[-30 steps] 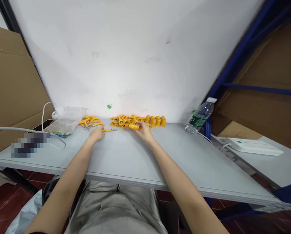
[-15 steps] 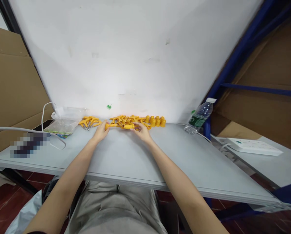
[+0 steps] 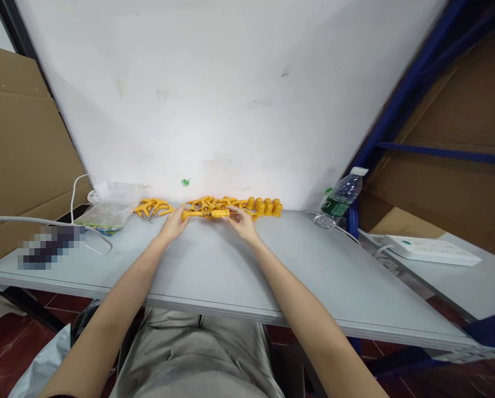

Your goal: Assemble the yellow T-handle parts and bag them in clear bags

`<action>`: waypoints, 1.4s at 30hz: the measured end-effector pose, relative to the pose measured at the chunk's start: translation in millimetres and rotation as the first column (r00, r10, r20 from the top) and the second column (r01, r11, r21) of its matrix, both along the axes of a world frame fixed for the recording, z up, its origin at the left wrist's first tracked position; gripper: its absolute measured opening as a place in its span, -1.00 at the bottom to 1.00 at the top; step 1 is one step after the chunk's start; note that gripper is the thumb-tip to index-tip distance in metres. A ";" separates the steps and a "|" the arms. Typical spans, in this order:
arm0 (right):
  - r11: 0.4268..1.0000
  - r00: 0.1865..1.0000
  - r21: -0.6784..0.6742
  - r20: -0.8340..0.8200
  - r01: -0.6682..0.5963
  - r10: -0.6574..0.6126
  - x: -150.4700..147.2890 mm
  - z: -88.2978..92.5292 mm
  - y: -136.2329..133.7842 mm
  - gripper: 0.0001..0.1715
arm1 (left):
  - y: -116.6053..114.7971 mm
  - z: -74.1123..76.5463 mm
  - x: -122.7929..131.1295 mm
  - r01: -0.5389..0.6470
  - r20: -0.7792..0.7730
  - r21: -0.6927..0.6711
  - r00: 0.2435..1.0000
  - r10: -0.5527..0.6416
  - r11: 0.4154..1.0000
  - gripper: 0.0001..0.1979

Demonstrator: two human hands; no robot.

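My left hand (image 3: 173, 225) pinches the end of a thin yellow screw piece (image 3: 194, 213). My right hand (image 3: 242, 222) grips a yellow plastic cap (image 3: 220, 213) at the other end, so the two parts meet in a line just above the grey table (image 3: 214, 271). Right behind them lies a heap of yellow T-shaped handles (image 3: 208, 203). A row of yellow caps (image 3: 267, 207) stands to its right by the white wall. Further left lies a smaller pile of yellow pieces with chains (image 3: 152, 208).
A clear plastic bag (image 3: 109, 207) and a white cable (image 3: 79, 190) lie at the left. A water bottle (image 3: 342, 197) leans at the table's right end. A white power strip (image 3: 430, 249) sits on the neighbouring table. Cardboard stands at both sides.
My left hand picked the screw piece off the table and brought it right. My right hand moved the cap left to meet it; both now sit slightly higher.
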State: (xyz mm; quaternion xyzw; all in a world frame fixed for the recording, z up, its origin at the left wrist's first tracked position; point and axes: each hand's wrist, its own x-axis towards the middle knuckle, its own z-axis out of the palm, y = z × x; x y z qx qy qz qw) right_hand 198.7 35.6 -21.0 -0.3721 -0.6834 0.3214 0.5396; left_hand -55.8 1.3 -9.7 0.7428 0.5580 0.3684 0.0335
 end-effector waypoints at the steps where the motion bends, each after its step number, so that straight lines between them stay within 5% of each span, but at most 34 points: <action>1: 1.000 1.000 0.009 0.015 -0.004 0.004 -0.8 1.4 -1.5 -0.37 | -1.5 1.7 3.5 0.013 -0.020 -0.010 1.000 -0.013 1.000 -0.71; 15: 0.996 0.997 -0.061 0.055 0.061 -0.057 9.1 14.2 -6.1 -0.34 | 8.1 28.5 41.4 0.071 -0.077 -0.062 0.994 -0.075 0.996 -0.71; 20: 0.992 0.992 -0.088 0.101 0.085 -0.076 16.0 29.2 -16.2 -0.36 | 8.9 17.8 51.5 0.082 0.019 -0.032 0.996 -0.081 0.996 -0.75; 26: 0.965 0.970 -0.187 0.128 -0.183 0.209 21.3 38.1 -23.0 -0.41 | 1.2 5.6 40.8 0.100 0.063 -0.009 0.993 -0.099 0.995 -0.74; 34: 0.867 0.999 -0.498 0.020 -0.033 0.049 7.6 30.6 -23.1 -0.24 | -2.4 8.1 44.1 0.121 0.062 0.031 0.990 -0.123 0.992 -0.78; 42: 0.927 0.990 -0.348 -0.021 -0.137 0.139 13.7 36.0 -26.3 -0.42 | -3.0 5.7 45.6 0.100 0.066 0.035 0.993 -0.102 0.994 -0.75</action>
